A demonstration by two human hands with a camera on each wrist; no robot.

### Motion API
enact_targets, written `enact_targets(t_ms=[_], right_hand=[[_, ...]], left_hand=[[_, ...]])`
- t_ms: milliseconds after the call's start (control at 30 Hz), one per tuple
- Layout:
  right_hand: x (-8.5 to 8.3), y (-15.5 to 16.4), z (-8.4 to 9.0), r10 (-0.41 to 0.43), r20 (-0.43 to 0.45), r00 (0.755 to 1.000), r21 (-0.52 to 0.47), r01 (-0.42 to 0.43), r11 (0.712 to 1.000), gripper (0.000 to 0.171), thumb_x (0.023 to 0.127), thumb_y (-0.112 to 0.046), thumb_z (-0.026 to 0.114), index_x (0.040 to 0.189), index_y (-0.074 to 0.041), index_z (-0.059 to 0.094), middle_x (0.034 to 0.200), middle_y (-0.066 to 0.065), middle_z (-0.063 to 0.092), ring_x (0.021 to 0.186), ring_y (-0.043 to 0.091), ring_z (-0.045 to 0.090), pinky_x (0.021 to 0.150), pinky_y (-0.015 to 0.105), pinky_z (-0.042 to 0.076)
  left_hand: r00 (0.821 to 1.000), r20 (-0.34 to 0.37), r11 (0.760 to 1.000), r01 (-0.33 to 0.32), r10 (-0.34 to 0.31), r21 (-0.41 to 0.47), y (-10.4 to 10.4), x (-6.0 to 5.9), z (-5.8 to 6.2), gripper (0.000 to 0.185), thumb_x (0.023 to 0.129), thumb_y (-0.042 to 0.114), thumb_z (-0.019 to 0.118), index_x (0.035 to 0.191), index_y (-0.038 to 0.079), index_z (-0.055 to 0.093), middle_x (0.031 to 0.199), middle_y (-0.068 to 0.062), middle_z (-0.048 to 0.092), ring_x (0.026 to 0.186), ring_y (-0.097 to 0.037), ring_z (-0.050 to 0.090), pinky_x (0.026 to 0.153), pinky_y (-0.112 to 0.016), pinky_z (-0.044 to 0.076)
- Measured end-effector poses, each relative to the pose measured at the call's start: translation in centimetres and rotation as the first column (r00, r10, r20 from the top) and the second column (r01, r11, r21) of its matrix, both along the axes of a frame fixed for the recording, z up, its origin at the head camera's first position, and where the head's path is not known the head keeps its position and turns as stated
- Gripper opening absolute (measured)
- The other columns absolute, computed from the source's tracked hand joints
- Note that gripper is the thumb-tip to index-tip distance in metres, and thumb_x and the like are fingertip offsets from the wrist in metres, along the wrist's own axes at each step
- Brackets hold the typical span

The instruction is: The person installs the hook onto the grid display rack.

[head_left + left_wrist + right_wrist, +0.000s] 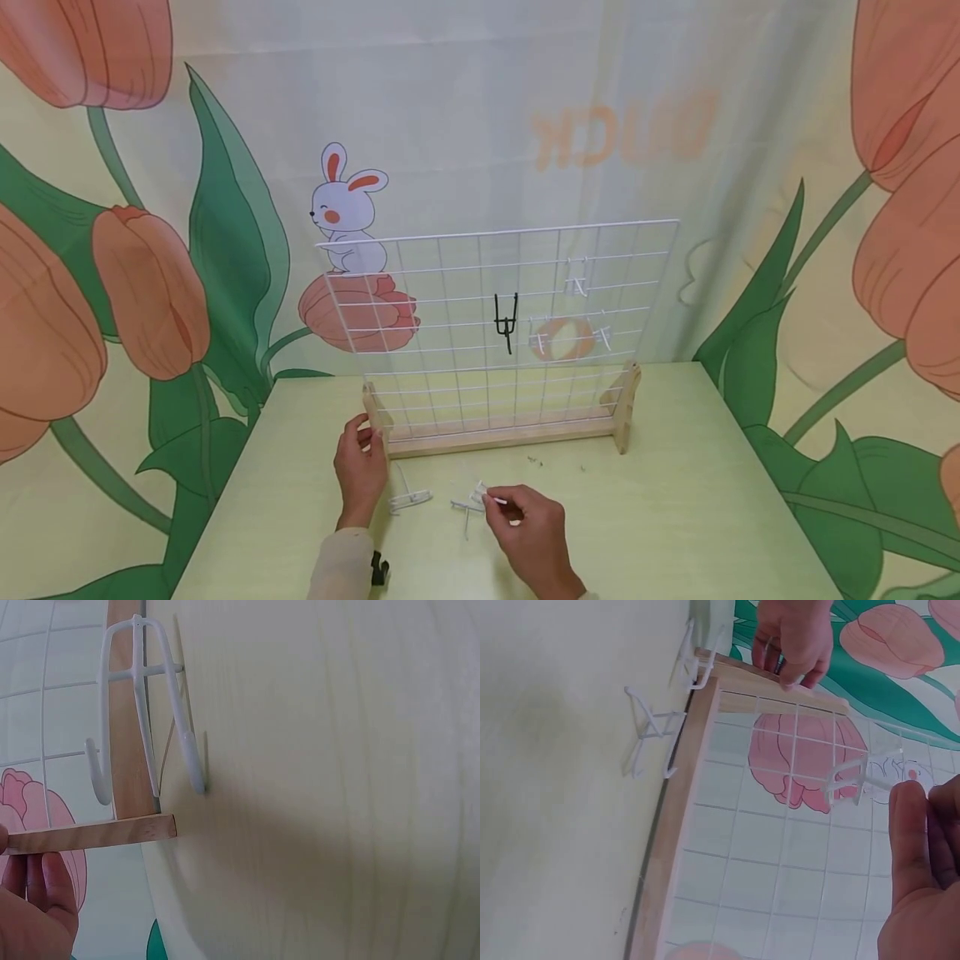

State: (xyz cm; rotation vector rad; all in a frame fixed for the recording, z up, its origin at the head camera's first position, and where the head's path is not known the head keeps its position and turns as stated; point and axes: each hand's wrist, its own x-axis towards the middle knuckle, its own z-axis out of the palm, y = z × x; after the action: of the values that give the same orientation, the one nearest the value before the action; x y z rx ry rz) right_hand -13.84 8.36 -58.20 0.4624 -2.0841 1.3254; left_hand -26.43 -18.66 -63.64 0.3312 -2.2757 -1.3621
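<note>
**Hanging hooks on a wire grid stand: steady the base, then seat the hook**

The pale green table (pixel 675 500) carries everything, and standing toward its far edge is the white wire grid panel (pixel 465 333), slotted upright into a wooden base (pixel 502 435) with a foot at each end. The grid already holds one black hook (pixel 506 321) near the middle, and a few white ones to its right, hard to make out against the backdrop.

The left hand (pixel 360 467) is at the left wooden foot, fingers curled round it. Good call in my view: that panel looks light enough to tip or slide when you push a hook through, so I'd grip it firmly.

The right hand (pixel 528 529) sits nearer the table's front edge, thumb and fingertips pinching a small white hook (pixel 483 497). The right wrist view shows it held up by its end with the prongs pointing away. My guess: hold it near the back end so the prongs are free, line them up with one horizontal wire, then drop it on.

Two more loose white hooks lie on the table: one (pixel 408 498) just by the left hand, another (pixel 463 508) close to the right fingers. Leave them there, within easy reach.
</note>
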Motion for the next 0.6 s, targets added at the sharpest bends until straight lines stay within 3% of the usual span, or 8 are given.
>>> enact_targets(t_ms=[233,600], right_hand=[[-1.0,0.1,1.9,0.001,-0.153,0.988,-0.028,-0.005,1.000,0.018,0.083,0.005,0.084,0.094,-0.009,0.081,0.086,0.003,0.080,0.070,0.006,0.076,0.063,0.015,0.060],[-2.0,0.1,5.1,-0.045,-0.320,0.947,-0.046,0.032,0.998,0.021,0.080,0.007,0.083,0.095,-0.007,0.082,0.085,0.006,0.080,0.070,0.011,0.077,0.066,0.017,0.061]], left_hand=[[1.000,0.004,1.000,0.000,0.000,0.006,0.1,0.2,0.2,0.036,0.107,0.011,0.061,0.143,0.008,0.056,0.123,-0.020,0.067,0.115,-0.037,0.070,0.096,-0.054,0.061],[1.000,0.008,1.000,0.001,-0.002,0.016,0.2,0.2,0.3,0.036,0.107,0.012,0.060,0.143,0.008,0.056,0.124,-0.020,0.067,0.116,-0.036,0.069,0.097,-0.054,0.061]])
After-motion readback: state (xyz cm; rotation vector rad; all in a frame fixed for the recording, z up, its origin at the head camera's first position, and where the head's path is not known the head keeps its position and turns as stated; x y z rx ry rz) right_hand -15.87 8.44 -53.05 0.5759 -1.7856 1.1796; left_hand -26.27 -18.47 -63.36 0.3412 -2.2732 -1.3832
